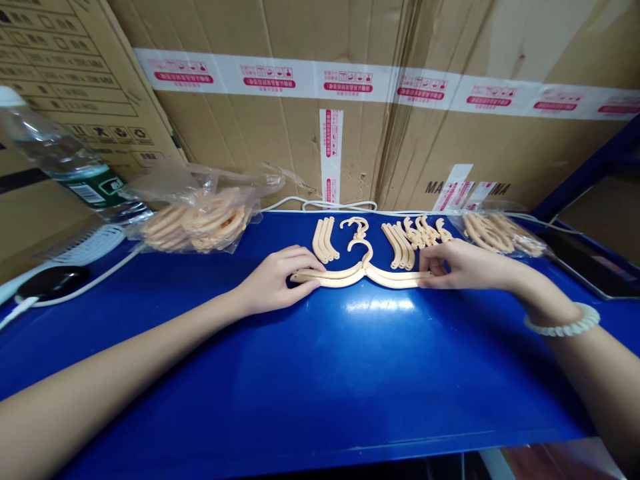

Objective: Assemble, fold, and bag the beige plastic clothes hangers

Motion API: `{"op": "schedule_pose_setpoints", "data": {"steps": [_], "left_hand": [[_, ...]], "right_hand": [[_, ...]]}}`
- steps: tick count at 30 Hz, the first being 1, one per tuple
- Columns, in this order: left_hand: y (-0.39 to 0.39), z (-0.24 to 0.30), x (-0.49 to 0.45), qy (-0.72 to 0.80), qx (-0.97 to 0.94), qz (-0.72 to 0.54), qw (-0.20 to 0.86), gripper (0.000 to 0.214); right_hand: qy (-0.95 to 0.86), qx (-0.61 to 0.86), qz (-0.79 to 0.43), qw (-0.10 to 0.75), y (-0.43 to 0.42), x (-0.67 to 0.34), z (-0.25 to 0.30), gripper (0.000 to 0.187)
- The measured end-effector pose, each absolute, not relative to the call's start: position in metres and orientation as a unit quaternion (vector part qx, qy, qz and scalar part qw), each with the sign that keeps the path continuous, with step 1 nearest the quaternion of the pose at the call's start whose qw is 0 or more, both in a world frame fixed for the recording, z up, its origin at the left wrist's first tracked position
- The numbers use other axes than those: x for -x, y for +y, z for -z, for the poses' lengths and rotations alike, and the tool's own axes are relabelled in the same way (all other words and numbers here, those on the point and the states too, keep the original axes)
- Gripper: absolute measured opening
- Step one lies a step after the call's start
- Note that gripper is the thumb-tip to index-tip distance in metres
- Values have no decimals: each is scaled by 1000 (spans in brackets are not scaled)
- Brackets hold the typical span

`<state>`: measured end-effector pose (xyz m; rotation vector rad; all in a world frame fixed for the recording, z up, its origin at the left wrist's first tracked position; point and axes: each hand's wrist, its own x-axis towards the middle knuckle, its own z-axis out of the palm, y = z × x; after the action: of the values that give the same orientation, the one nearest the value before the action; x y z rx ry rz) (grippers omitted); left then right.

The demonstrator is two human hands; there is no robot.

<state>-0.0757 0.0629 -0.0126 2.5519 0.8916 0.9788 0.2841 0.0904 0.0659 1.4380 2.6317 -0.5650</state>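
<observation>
A beige plastic folding hanger (345, 279) lies across the blue surface with its hook pointing away from me and both arms spread. My left hand (280, 277) is closed on the left arm's end, thumb on the near side and fingers on the far side. The other end is pinched by my right hand (457, 265), whose fingertips are partly hidden. Just beyond the hanger lie loose curved arm pieces (326, 240), a small cluster of hooks (356, 227), another row of arm pieces (399, 245) and several short curved pieces (425, 231) near my right hand.
Clear bags of beige parts lie at the left (210, 217) and right (503, 233). A water bottle (75, 167) leans at far left, near a black mouse-like object (53, 283). White cable (340, 205) runs before cardboard boxes (280, 140). A dark phone-like device (595, 267) lies far right.
</observation>
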Motion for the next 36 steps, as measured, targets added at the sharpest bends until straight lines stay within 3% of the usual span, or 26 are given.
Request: {"op": "schedule_pose_setpoints", "data": {"steps": [11, 26, 30, 36], "left_hand": [[68, 19, 78, 329, -878, -333, 105, 18], [65, 12, 75, 355, -848, -361, 154, 18], [64, 10, 77, 411, -785, -451, 107, 23], [69, 14, 82, 462, -723, -509, 69, 28]], "right_hand": [[868, -471, 160, 12, 95, -285, -63, 33], [864, -476, 159, 43, 94, -287, -66, 44], [858, -496, 132, -15, 94, -289, -68, 53], [845, -513, 47, -141, 94, -290, -69, 44]]}}
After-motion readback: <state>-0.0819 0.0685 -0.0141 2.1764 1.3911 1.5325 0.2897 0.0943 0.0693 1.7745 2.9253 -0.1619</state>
